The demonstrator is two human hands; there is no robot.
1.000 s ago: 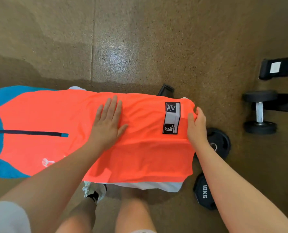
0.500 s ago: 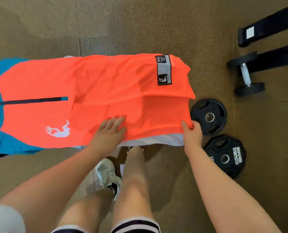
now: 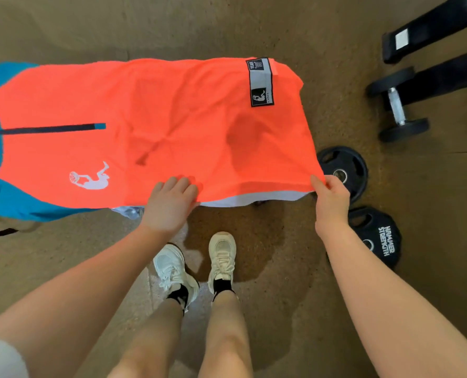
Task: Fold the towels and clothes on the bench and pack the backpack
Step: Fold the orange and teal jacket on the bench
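Orange-and-blue shirt [image 3: 172, 118], spread flat, white towel [image 3: 254, 199] beneath

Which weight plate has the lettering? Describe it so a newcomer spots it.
Start at the orange shirt spread over the bench, then look to the floor past its right end, by the right hand. Two black plates lie there; the near plate carries white "Hammer Strength" lettering, the far plate shows none.

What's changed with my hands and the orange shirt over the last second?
Both hands came off the top of the orange shirt to its near edge: the left hand now takes hold of the hem mid-way, the right hand pinches the near right corner. The shirt still lies spread on the bench; the weight plates stayed put.
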